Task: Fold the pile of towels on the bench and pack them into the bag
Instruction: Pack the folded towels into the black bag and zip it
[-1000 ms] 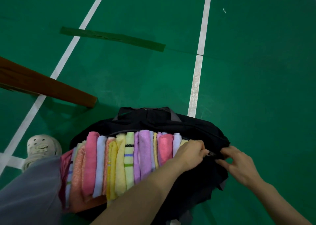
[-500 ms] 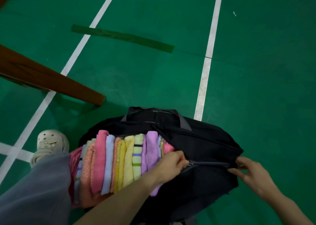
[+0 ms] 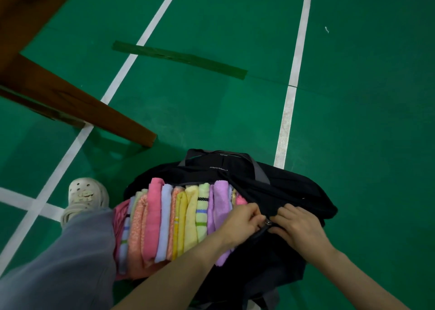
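While the black bag (image 3: 289, 192) lay on the green floor (image 3: 211, 111), the folded towels (image 3: 179, 220) stood on edge in a row inside it and bulged out of the part of the opening that was not yet closed. These towels looked soft and light, and I judged they would give way when pressed, but a loose corner could easily catch in the zipper. The bag itself was of limp cloth with no stiffness, so its edge had to be kept tight by one hand. The best places to take hold seemed to be the small metal zipper pull (image 3: 267, 222) and the fabric just beside it. For lifting, the grey handles (image 3: 260, 168) would serve better.

Both forearms came in from the lower edge, and the hands nearly touched each other over the zipper. The left hand (image 3: 242, 220) had its fingers curled and appeared to pinch the pull, with its wrist resting against the purple towel. The right hand (image 3: 299, 225) was curled too, its fingertips gripping the black cloth on the other side of the pull.
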`<state>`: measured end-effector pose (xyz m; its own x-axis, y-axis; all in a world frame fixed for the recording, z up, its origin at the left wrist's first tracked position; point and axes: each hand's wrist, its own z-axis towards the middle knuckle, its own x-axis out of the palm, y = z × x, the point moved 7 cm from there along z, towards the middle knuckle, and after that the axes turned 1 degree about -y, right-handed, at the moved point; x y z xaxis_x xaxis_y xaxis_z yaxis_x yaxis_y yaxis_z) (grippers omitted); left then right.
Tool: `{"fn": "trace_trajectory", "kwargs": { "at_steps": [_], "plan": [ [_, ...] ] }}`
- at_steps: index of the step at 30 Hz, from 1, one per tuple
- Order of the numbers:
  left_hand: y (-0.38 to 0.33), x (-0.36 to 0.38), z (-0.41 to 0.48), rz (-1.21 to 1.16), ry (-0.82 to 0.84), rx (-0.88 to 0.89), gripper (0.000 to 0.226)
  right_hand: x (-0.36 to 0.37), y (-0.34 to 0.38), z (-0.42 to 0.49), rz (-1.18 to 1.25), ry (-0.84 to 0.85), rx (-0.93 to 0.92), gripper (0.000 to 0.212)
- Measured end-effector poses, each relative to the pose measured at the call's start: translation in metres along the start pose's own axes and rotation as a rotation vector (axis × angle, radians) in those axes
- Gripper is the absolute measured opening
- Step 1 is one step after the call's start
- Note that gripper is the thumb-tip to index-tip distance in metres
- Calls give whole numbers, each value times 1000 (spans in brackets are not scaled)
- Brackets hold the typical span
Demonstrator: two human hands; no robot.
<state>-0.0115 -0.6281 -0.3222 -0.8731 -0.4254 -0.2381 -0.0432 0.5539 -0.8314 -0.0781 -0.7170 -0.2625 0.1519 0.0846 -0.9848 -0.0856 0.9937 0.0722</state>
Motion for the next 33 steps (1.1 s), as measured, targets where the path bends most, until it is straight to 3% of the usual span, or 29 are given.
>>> {"fn": "trace_trajectory", "kwargs": {
  "at_steps": [3,6,9,12,18,21,23,28,33],
  "plan": [
    [-8,1,0,67,7,32,24,1,2,2,-43,28,-166,28],
    [-8,-1,1,25,13,8,30,-8,-9,7,-65,41,-206,33],
    [5,-4,-5,39,31,-27,33,-29,-25,1,-45,37,-182,51],
    [10,-17,-15,102,35,-27,34,-44,-36,-5,-50,32,-133,54],
    [17,-49,-38,172,7,-25,35,-56,-49,-12,-66,77,-32,55],
    [30,-45,-52,184,2,-64,34,-44,-50,-22,-91,189,51,41],
    [34,-44,-59,213,-18,-74,34,-36,-36,-24,-104,252,71,26],
    [26,-52,-73,200,-103,-28,18,-24,44,11,-31,267,51,70],
    [22,-59,-73,262,-136,7,17,14,93,49,33,439,69,66]
  ]
}}
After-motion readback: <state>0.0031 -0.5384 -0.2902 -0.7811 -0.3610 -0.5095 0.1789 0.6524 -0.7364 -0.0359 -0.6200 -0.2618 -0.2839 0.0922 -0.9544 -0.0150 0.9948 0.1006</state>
